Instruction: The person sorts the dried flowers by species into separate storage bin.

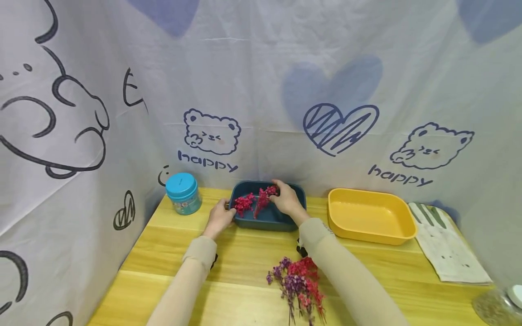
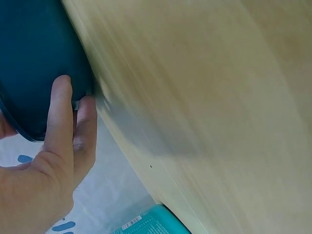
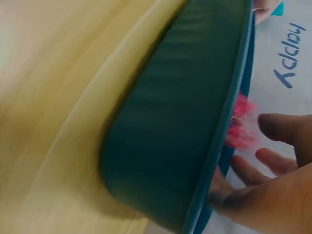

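Observation:
A dark teal tray (image 1: 265, 225) stands against the back cloth, with sprigs of small red dried flowers (image 1: 244, 203) lying in it. At its left end my left hand (image 1: 220, 217) grips the wall. Straight fingers (image 2: 61, 107) lie along the outside in the left wrist view, while the thumb, mostly cut off there, is over the rim. My right hand (image 1: 287, 199) is over the tray's right part, beside the red flowers. Thumb and fingers are spread apart in the right wrist view, with the flowers (image 3: 241, 124) just beyond them and nothing seen held.
Purple and red dried flowers (image 1: 295, 285) lie on the wooden table, near my right forearm. A blue-lidded jar (image 1: 183, 194) stands left of the tray. To the right are a yellow tray (image 1: 371, 235), a white glove (image 1: 448, 251) and a clear jar (image 1: 495, 305).

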`<state>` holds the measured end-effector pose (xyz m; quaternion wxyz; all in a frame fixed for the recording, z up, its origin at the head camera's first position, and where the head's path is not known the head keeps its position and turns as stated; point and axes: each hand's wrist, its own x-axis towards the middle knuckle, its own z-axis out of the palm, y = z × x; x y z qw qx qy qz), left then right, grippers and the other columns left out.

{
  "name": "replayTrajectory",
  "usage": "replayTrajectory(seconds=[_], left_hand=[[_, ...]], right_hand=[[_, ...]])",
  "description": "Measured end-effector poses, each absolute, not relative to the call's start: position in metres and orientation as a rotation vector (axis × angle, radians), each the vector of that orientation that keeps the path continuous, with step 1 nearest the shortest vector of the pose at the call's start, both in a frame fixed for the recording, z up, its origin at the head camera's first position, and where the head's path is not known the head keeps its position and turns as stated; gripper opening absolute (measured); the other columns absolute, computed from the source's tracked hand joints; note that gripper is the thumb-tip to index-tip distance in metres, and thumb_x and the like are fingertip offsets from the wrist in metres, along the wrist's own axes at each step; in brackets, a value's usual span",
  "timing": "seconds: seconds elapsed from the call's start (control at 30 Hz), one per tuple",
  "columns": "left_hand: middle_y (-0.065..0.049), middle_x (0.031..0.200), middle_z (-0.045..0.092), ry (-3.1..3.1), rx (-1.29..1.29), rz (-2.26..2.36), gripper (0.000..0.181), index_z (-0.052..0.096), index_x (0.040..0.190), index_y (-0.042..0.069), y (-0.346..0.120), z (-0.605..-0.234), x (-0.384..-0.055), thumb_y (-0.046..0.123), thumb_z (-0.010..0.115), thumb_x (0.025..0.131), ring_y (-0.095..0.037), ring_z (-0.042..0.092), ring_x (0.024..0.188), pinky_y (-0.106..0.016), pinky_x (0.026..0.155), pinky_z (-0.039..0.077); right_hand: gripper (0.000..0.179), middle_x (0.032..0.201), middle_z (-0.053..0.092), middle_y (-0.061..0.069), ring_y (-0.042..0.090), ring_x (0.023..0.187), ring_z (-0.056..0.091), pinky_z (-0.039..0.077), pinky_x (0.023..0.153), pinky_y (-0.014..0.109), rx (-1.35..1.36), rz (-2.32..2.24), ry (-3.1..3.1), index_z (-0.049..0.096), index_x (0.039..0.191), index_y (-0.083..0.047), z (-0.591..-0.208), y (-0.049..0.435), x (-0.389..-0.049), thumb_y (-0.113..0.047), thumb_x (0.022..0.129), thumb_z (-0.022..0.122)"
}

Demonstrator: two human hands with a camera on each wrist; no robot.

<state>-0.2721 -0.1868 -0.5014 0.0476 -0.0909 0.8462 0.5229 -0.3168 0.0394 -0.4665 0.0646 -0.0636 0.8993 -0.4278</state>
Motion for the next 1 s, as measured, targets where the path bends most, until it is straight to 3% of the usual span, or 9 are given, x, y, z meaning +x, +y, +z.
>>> replayTrajectory(seconds=[0.37, 0.7, 1.0], left_hand=[[-0.028, 0.141, 0.057, 2.563, -0.270, 1.609, 0.047, 0.047, 0.151, -0.001, -0.183, -0.503, -0.268, 0.012, 0.053, 0.106, -0.040, 0.067, 0.117, -0.044, 0.090, 0.066], [-0.029, 0.143, 0.056, 2.562, -0.260, 1.618, 0.048, 0.045, 0.153, -0.001, -0.188, -0.501, -0.271, 0.013, 0.052, 0.107, -0.042, 0.067, 0.117, -0.046, 0.093, 0.065], [-0.029, 0.143, 0.056, 2.566, -0.251, 1.597, 0.049, 0.043, 0.155, -0.001, -0.186, -0.500, -0.269, 0.013, 0.049, 0.108, -0.041, 0.067, 0.116, -0.048, 0.093, 0.064]], right_hand=[[0.056, 0.157, 0.050, 0.025, 0.043, 0.145, 0.049, 0.046, 0.118, 0.059, -0.218, -1.263, 2.745, 0.044, 0.157, -0.005, -0.454, 0.067, -0.312, -0.020, 0.106, 0.061], [0.066, 0.165, 0.039, 0.023, 0.046, 0.140, 0.053, 0.050, 0.115, 0.059, -0.245, -1.441, 2.644, 0.028, 0.166, -0.013, -0.420, 0.100, -0.293, -0.024, 0.108, 0.057], [0.071, 0.165, 0.038, 0.025, 0.048, 0.140, 0.054, 0.052, 0.112, 0.060, -0.303, -1.477, 2.651, 0.026, 0.166, -0.015, -0.405, 0.126, -0.257, -0.023, 0.106, 0.062]])
